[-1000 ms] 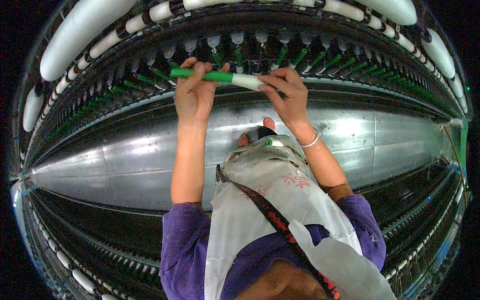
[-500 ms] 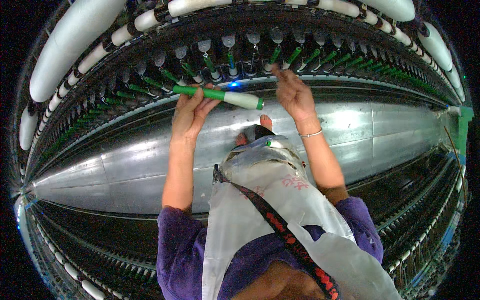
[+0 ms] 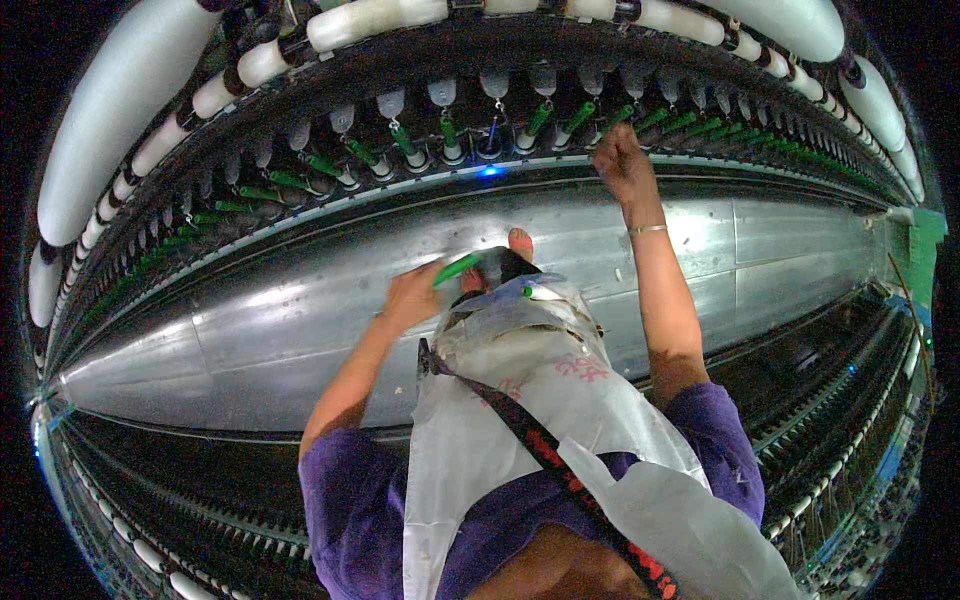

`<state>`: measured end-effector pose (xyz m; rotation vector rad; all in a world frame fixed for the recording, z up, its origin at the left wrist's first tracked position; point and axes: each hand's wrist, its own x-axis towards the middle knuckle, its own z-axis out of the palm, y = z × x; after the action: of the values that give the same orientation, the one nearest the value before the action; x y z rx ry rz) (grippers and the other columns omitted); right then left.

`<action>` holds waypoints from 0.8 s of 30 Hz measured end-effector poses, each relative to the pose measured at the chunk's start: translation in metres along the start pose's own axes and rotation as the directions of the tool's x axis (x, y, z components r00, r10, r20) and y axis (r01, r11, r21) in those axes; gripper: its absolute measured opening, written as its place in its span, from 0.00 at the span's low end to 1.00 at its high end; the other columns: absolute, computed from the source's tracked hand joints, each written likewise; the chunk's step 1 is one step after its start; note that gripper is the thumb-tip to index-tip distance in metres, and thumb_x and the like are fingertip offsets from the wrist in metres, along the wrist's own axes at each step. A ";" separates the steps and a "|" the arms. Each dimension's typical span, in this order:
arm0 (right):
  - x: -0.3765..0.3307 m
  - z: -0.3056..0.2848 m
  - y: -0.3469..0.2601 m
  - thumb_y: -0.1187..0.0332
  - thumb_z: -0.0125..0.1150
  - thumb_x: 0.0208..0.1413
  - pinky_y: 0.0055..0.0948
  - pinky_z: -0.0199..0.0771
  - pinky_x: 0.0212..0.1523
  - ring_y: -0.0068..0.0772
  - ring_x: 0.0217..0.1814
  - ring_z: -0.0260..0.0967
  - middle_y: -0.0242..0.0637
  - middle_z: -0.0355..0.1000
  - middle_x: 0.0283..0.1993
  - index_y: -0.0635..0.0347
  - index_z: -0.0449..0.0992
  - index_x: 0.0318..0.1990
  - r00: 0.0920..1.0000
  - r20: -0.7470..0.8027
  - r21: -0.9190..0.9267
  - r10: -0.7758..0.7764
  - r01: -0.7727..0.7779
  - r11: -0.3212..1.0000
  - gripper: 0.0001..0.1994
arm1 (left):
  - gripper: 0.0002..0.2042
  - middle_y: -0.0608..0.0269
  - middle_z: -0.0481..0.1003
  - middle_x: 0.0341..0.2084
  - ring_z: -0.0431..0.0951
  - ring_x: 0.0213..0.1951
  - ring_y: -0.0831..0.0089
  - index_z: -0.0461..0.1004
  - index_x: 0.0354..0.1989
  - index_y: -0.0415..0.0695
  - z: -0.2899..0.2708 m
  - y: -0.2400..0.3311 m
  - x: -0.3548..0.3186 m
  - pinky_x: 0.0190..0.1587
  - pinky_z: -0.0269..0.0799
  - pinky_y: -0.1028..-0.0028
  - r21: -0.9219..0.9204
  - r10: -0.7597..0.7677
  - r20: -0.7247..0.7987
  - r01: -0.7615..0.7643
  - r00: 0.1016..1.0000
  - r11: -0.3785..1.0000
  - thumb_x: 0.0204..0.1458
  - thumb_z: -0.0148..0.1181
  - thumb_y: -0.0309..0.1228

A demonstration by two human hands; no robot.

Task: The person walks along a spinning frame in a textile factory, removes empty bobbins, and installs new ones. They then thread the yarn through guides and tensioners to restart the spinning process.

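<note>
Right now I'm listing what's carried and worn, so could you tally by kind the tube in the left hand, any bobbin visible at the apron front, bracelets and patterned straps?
Green tube in the left hand: 1
White bobbin with a green end, at the apron front: 1
Bracelet: 1
Red-patterned black strap: 1
Total: 4

Head view, wide fisheye, left of a pair: sits on my head, faces steeply down, takes my apron [image 3: 600,405] closest, my left hand [image 3: 410,296] and right hand [image 3: 624,165] near, the metal floor [image 3: 290,330] farther below, and green bobbins [image 3: 449,131] across the top.
</note>
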<state>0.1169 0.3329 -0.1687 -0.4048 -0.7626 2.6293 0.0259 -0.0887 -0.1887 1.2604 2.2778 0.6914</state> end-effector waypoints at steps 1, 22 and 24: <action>-0.013 -0.018 0.000 0.63 0.58 0.56 0.26 0.61 0.29 0.24 0.29 0.62 0.27 0.67 0.28 0.55 0.70 0.34 0.997 -0.031 -0.074 0.067 -0.069 0.995 0.07 | 0.19 0.53 0.75 0.36 0.76 0.37 0.51 0.69 0.45 0.46 -0.008 -0.038 -0.021 0.40 0.71 0.57 0.028 -0.021 0.099 0.019 0.995 0.999 0.39 0.56 0.27; 0.035 -0.013 0.151 0.60 0.60 0.51 0.45 0.72 0.33 0.47 0.34 0.74 0.42 0.76 0.34 0.42 0.63 0.61 0.975 0.224 -0.804 0.001 0.185 -0.565 0.28 | 0.15 0.62 0.75 0.29 0.73 0.29 0.76 0.71 0.42 0.36 -0.092 -0.194 -0.092 0.33 0.70 0.76 -0.467 -0.606 -0.534 0.391 0.590 0.793 0.46 0.64 0.25; 0.044 -0.006 0.155 0.59 0.60 0.50 0.44 0.73 0.33 0.47 0.35 0.74 0.40 0.76 0.36 0.41 0.62 0.62 0.987 0.152 -0.780 0.042 0.147 -0.608 0.28 | 0.16 0.62 0.75 0.29 0.73 0.29 0.75 0.71 0.43 0.36 -0.091 -0.201 -0.095 0.33 0.70 0.75 -0.549 -0.612 -0.543 0.308 0.575 0.777 0.45 0.65 0.25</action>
<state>0.0385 0.2329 -0.2673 -0.5180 -3.0665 0.5193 -0.1111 -0.2817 -0.2283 0.1096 2.6570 1.5168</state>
